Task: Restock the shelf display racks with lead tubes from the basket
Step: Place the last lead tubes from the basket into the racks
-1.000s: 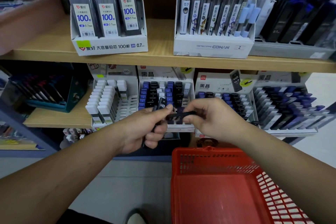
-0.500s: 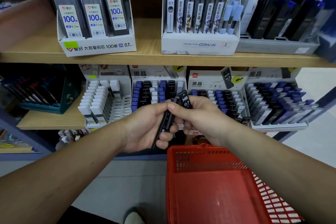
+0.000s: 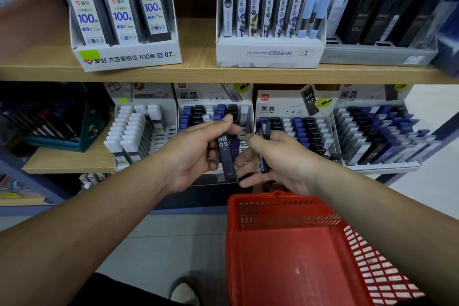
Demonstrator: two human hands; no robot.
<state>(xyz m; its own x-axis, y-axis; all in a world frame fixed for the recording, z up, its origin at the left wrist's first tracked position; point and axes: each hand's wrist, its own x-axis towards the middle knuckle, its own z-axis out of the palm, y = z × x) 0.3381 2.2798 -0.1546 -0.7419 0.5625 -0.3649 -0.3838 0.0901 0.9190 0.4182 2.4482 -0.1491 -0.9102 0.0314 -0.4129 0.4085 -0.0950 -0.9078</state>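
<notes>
My left hand (image 3: pixel 196 154) grips a few dark lead tubes; the front one (image 3: pixel 225 156) reads HB 0.5 and stands nearly upright. My right hand (image 3: pixel 280 159) pinches one black lead tube (image 3: pixel 264 149) edge-on between thumb and fingers, a short gap to the right of the left bundle. Both hands hover in front of the lower shelf's display racks: the HB 0.5 rack (image 3: pixel 213 109) behind my left hand and the HB 0.7 rack (image 3: pixel 298 126) behind my right. The red basket (image 3: pixel 293 208) sits below my hands, its visible floor bare.
A white-capped tube rack (image 3: pixel 139 131) stands left of the HB 0.5 rack, and another blue-and-black rack (image 3: pixel 382 134) at the right. The upper wooden shelf (image 3: pixel 198 72) carries a 100-lead box, a Conan pencil box and a grey tray. My shoe shows on the floor below.
My hands have drawn apart: the right hand pulled one tube away from the bundle that the left hand holds, and the left bundle turned more upright. The view moved closer to the shelf.
</notes>
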